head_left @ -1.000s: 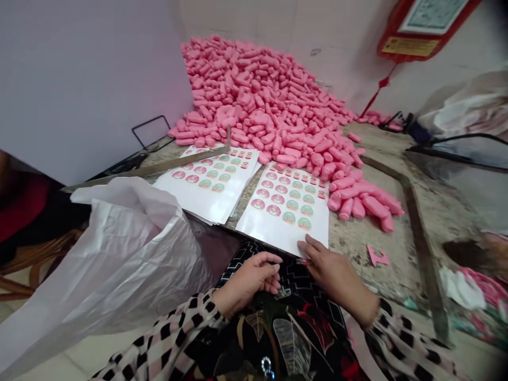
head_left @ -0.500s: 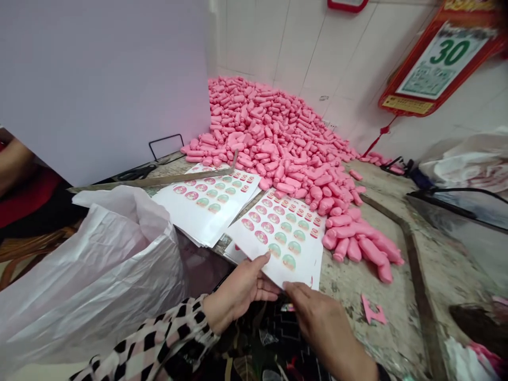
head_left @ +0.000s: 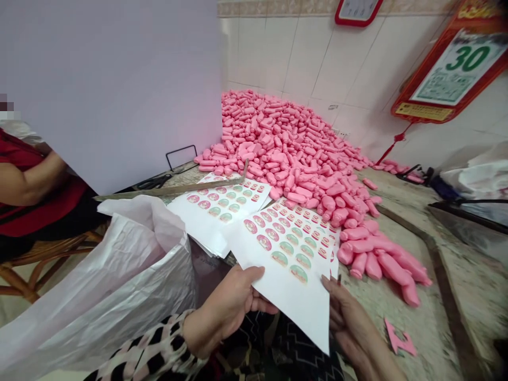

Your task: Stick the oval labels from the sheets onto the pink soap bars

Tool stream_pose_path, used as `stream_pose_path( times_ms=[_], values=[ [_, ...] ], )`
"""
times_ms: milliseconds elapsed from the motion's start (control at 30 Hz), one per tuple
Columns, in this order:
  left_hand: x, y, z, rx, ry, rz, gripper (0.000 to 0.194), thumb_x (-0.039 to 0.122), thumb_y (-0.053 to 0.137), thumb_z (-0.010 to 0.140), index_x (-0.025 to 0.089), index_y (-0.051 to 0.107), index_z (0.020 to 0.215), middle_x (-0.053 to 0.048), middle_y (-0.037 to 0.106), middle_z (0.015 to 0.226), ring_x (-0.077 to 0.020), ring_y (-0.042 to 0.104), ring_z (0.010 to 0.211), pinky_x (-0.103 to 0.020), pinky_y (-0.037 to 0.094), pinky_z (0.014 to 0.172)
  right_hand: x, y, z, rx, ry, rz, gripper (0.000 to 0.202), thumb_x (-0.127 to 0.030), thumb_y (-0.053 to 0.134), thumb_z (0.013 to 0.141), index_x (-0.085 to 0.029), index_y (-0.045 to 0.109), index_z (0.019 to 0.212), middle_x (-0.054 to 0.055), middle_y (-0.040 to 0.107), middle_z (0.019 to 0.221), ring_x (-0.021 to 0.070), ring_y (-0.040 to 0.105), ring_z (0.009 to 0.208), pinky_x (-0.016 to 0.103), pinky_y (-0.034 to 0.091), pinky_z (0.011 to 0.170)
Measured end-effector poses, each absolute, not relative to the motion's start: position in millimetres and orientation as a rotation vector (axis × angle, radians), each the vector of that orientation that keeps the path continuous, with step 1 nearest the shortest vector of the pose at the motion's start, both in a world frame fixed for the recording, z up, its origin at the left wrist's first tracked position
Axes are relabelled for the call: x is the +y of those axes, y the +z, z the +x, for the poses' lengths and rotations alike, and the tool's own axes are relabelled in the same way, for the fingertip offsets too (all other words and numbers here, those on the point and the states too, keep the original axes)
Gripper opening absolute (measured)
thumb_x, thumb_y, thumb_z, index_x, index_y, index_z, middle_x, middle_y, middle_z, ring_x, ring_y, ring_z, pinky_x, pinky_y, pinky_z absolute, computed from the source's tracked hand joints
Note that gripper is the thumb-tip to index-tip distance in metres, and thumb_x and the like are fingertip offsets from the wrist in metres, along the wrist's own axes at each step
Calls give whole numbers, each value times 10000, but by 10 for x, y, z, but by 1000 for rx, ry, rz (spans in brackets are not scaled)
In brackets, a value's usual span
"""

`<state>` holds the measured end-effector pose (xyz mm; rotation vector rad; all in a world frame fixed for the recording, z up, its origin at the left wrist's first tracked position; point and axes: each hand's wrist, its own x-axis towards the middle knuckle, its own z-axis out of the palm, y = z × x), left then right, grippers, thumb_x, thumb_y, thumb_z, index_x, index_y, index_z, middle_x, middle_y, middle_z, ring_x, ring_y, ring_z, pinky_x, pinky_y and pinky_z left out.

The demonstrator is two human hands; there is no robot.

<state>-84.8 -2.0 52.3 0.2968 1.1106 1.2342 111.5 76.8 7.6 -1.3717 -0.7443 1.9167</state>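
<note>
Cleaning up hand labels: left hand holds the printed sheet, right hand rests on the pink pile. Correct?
Not the right hand: the head view shows it holding the printed sheet by its right edge, off the pink pile. Left hand is correct.

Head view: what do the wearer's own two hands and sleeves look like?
The left hand and right hand are both bare, without gloves. The left sleeve is black-and-pale checked cloth, wrinkled near the wrist. No sleeve shows on the right forearm within this picture.
</note>
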Motion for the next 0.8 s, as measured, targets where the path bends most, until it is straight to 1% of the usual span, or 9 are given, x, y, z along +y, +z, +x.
stream_pose_path(
  times_ms=[67,200,333,433,500,600,700,800],
  values=[
    [-65,518,-897,1083,1254,315,351,250,493,782,70,513,1084,-167,665,864,-231,631,664,-351,512,566,796,75,1054,-697,1946,-1351,335,-353,706,645,-221,416,750,-133,283,390,19,141,309,135,100,319],
    [-165,425,-1015,1045,1343,290,376,249,533,760,72,519,1092,-167,662,902,-243,633,682,-342,504,550,829,120,936,-783,1946,-1322,361,-282,731,621,-222,401,754,-134,336,421,7,179,303,120,111,312],
    [-194,287,-1175,1077,1412,230,400,236,558,753,77,504,1116,-160,658,932,-250,636,716,-319,497,518,874,214,726,-1022,1871,-1262,349,-311,712,643,-233,447,857,-102,474,506,27,305,307,140,186,296],
    [-135,222,-1320,1060,1445,199,385,229,567,753,89,513,1108,-149,655,951,-241,640,743,-330,516,553,1001,246,516,-1188,1759,-1258,360,-331,683,658,-243,480,942,-76,544,573,54,378,322,164,218,280],
    [-82,209,-1408,1078,1463,151,351,211,566,757,92,523,1084,-139,661,921,-216,642,714,-326,525,573,1129,232,380,-1265,1711,-1213,369,-308,678,646,-239,497,961,-58,580,614,74,445,368,182,296,311],
    [-28,209,-1498,1104,1463,82,284,202,549,777,83,528,1034,-124,670,827,-177,633,632,-308,530,579,1320,176,212,-1377,1678,-1141,331,-289,666,632,-209,521,918,-16,627,677,110,522,461,214,393,401],
    [-12,202,-1546,1076,1484,38,248,183,528,792,81,519,1017,-120,668,803,-177,638,650,-321,535,624,1430,141,63,-1445,1679,-1122,240,-305,619,670,-196,530,864,-2,632,682,119,532,493,225,414,439],
    [0,190,-1590,1036,1548,21,225,157,514,795,91,504,1011,-121,664,821,-188,646,700,-352,531,695,1468,150,-121,-1427,1694,-1187,169,-294,590,690,-199,518,809,-32,563,548,101,458,404,214,354,376]
  ],
)
